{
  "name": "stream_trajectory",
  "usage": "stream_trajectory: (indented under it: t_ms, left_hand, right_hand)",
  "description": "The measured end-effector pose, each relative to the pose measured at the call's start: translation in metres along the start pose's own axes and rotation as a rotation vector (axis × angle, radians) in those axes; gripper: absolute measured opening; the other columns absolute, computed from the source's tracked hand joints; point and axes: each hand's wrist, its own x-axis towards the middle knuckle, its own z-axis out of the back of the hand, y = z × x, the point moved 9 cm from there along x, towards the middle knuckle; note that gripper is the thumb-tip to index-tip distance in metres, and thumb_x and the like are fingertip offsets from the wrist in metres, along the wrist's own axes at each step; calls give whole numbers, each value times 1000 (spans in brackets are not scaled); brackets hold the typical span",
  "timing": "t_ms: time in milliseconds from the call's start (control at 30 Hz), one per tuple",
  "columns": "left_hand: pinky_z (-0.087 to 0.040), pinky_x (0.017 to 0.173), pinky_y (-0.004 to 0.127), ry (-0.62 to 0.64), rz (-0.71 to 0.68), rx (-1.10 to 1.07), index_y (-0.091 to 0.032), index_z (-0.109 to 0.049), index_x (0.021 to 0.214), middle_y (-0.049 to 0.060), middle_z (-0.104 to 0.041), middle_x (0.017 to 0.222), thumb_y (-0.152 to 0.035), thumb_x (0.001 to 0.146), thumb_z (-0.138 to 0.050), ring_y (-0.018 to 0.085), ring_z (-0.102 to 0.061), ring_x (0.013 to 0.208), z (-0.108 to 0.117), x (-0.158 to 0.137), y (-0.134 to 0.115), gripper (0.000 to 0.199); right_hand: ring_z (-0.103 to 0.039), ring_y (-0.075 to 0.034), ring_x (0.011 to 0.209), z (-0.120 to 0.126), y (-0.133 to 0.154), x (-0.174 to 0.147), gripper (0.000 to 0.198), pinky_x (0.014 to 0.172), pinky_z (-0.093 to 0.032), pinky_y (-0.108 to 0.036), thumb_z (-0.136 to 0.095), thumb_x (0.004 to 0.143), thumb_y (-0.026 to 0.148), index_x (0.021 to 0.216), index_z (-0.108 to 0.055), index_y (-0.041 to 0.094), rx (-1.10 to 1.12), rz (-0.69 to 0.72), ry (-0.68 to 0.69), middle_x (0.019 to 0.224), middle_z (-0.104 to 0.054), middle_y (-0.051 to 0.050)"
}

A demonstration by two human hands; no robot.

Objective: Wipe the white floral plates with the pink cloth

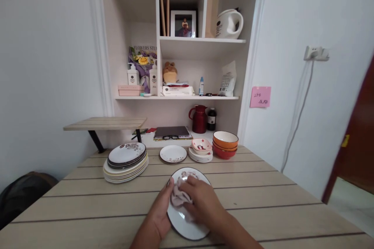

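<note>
plate (184, 225) in my view, its rim gripped by the left hand (161, 210); i see the right hand (204, 199) gripping a bunched cloth (177, 195) against it; stacked bowls (224, 148) stand beyond

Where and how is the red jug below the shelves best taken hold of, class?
Probably by its handle, coming from the left: the handle curves out on that side of the upright red jug, with a gap to close a hand through. The right looks worse, as a dark bottle stands close beside it there.
</note>
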Motion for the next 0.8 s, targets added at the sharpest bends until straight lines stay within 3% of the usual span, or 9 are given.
stream_trajectory:
  t_ms: [100, 233, 300, 400, 533, 667, 800]
  left_hand:
    - [-43, 96, 43, 20, -33, 4, -15, -49, 132, 16, -69, 111, -42, 80, -63, 30, -65, 100, 0, 1, -3, 60]
    - [-42, 98, 42, -10, -32, 18, -15, -46, 134, 16, -68, 113, -43, 79, -64, 29, -65, 102, 7, 2, -4, 65]
    - [-42, 98, 41, -16, -34, 18, -17, -44, 135, 15, -68, 113, -44, 78, -64, 28, -65, 101, 9, 3, -4, 66]
    - [-43, 97, 42, -5, -19, 10, -18, -44, 136, 14, -68, 114, -44, 78, -64, 28, -66, 100, 8, 3, -2, 66]
    - [-44, 95, 43, -9, -15, -9, -15, -45, 134, 16, -68, 113, -45, 79, -63, 30, -66, 99, 6, 1, -2, 65]
    - [-46, 92, 42, -1, -26, -36, -12, -49, 131, 16, -69, 109, -44, 80, -62, 30, -66, 98, 3, 0, -4, 62]
    - [-46, 91, 41, 14, -30, -42, -12, -51, 128, 14, -71, 106, -41, 81, -62, 29, -67, 95, -2, 1, -3, 57]
  right_hand:
    - [-56, -19, 88, 15, -27, 2, 27, 71, -34, -27, -56, 77, 25, 103, -62, 27, -53, -146, -76, 100, -59, -4]
    - [-57, -19, 83, 28, -50, -3, 20, 66, -33, -27, -56, 76, 28, 94, -63, 25, -51, -254, -95, 95, -60, -4]
    - [-57, -18, 80, 27, -48, -5, 18, 65, -32, -26, -57, 72, 24, 89, -63, 23, -29, -221, -63, 92, -62, -3]
    - [-57, -17, 78, 17, -24, -10, 19, 65, -32, -26, -58, 65, 17, 81, -63, 23, 20, -51, 32, 88, -64, -1]
    - [-57, -16, 75, -2, 16, -17, 21, 64, -33, -25, -63, 64, 25, 84, -64, 25, 78, 158, 172, 88, -64, 1]
    - [-55, -17, 81, -10, 26, -11, 20, 67, -34, -26, -59, 71, 26, 90, -62, 25, 50, 141, 124, 93, -61, 0]
    - [-53, -20, 89, -7, 14, 1, 28, 73, -33, -29, -58, 71, 21, 98, -61, 27, -8, 59, 14, 100, -59, -3]
